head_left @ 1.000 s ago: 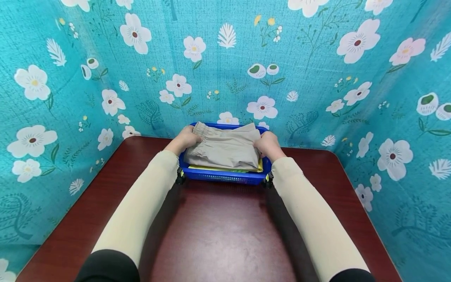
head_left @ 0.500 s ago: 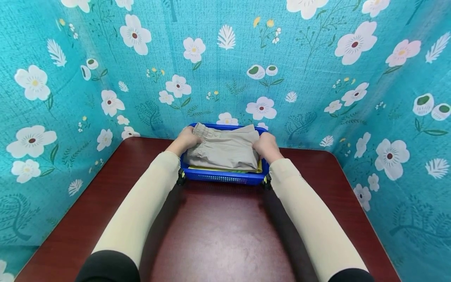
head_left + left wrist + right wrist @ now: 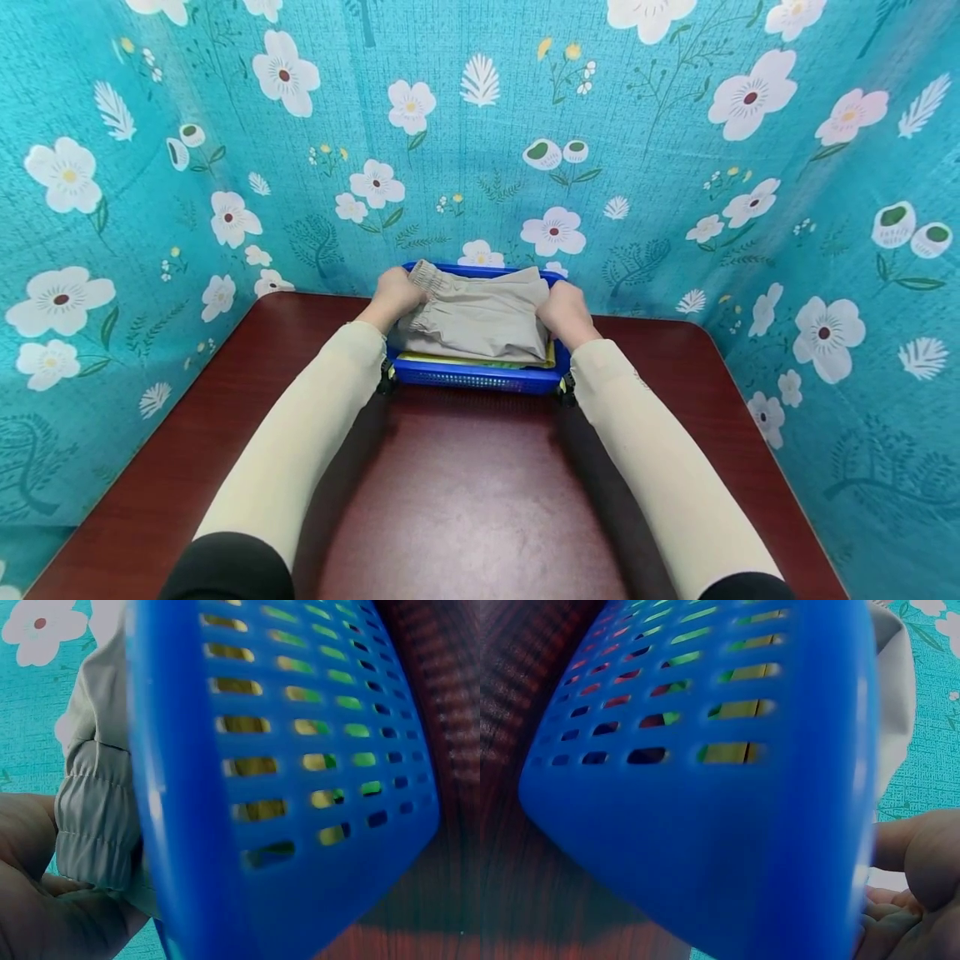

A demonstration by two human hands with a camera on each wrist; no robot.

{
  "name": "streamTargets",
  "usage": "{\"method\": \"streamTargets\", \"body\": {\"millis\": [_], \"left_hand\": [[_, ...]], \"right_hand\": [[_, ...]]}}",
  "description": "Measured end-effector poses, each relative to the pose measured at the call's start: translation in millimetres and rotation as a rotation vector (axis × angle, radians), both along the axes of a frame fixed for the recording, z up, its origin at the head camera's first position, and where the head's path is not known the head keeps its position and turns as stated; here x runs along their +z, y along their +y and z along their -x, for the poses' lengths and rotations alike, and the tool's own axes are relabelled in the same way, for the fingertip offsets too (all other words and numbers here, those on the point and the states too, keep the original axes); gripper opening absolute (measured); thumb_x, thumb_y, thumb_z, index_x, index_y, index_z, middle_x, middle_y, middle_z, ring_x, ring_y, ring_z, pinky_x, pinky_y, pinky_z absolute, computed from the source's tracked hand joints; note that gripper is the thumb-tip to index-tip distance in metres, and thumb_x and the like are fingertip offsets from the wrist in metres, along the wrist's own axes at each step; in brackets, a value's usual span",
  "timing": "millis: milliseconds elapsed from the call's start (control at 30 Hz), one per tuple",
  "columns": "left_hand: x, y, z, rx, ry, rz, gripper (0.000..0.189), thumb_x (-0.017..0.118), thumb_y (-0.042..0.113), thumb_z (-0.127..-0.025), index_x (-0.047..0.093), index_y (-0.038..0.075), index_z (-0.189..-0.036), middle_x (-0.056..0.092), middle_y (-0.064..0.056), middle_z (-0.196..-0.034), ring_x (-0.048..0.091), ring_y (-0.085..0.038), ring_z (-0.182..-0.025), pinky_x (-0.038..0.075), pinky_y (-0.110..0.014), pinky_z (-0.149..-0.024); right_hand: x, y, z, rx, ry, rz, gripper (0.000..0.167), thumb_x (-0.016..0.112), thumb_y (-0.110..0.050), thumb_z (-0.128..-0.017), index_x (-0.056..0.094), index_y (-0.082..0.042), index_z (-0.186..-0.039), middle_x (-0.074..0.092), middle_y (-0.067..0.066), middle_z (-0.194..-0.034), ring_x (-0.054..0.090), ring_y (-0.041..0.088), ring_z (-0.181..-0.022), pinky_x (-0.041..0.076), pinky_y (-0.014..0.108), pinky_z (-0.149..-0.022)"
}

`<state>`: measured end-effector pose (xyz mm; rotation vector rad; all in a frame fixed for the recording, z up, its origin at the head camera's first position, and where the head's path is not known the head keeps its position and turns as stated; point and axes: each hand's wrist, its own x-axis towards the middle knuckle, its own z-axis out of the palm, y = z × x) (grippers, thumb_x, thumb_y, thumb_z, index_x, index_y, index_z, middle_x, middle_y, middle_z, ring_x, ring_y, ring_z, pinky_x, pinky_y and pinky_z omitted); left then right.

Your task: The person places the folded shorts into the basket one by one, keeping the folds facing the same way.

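Folded beige trousers [image 3: 480, 312] with a gathered elastic edge lie on top of the contents of a blue plastic basket [image 3: 480, 379]. My left hand [image 3: 396, 296] grips their left end; in the left wrist view, its thumb lies over the elastic band [image 3: 97, 817] with fingers underneath. At the opposite end, my right hand [image 3: 566, 312] holds the right edge of the trousers, its fingertips partly hidden behind the basket rim in the right wrist view. Something yellow and green [image 3: 480, 362] shows beneath the trousers and through the basket's slots.
The basket stands at the far side of a dark red-brown table [image 3: 472, 500]. A turquoise flowered curtain [image 3: 465, 125] hangs directly behind it and along both sides. Cream sleeves [image 3: 300, 442] cover both forearms, which reach across the table.
The head view has shifted slightly. Both hands keep hold of the trousers, which stay in place over the basket.
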<state>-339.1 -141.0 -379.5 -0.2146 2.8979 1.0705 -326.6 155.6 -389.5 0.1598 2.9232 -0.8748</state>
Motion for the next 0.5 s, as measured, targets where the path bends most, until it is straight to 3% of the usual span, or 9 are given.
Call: {"method": "streamTargets", "body": {"millis": [67, 167, 500], "left_hand": [[2.6, 1.0, -1.3, 0.02, 0.008, 0.038, 0.049, 0.076, 0.022, -0.09, 0.06, -0.007, -0.126, 0.063, -0.024, -0.125, 0.062, -0.033, -0.11, 0.055, -0.047, -0.094], [6.7, 0.8, -1.9, 0.02, -0.012, 0.084, 0.053, 0.076, 0.025, -0.091, 0.059, -0.008, -0.129, 0.061, -0.025, -0.129, 0.061, -0.034, -0.113, 0.054, -0.047, -0.096], [17.4, -2.8, -7.5, 0.002, -0.071, 0.135, 0.05, 0.074, 0.031, -0.092, 0.061, -0.005, -0.125, 0.062, -0.024, -0.127, 0.058, -0.029, -0.102, 0.055, -0.044, -0.087]], "right_hand": [[0.3, -0.8, -0.7, 0.006, 0.014, -0.016, 0.022, 0.057, -0.011, -0.096, 0.06, 0.001, -0.114, 0.066, 0.019, -0.103, 0.069, 0.026, -0.061, 0.056, 0.034, -0.048], [1.4, -2.2, -2.8, 0.012, 0.037, -0.056, 0.029, 0.056, -0.01, -0.097, 0.057, 0.001, -0.124, 0.064, 0.019, -0.109, 0.068, 0.028, -0.07, 0.056, 0.036, -0.051], [5.4, -5.2, -6.9, 0.015, 0.058, -0.154, 0.042, 0.056, -0.01, -0.099, 0.05, -0.001, -0.14, 0.061, 0.021, -0.131, 0.064, 0.031, -0.104, 0.057, 0.046, -0.078]]}}
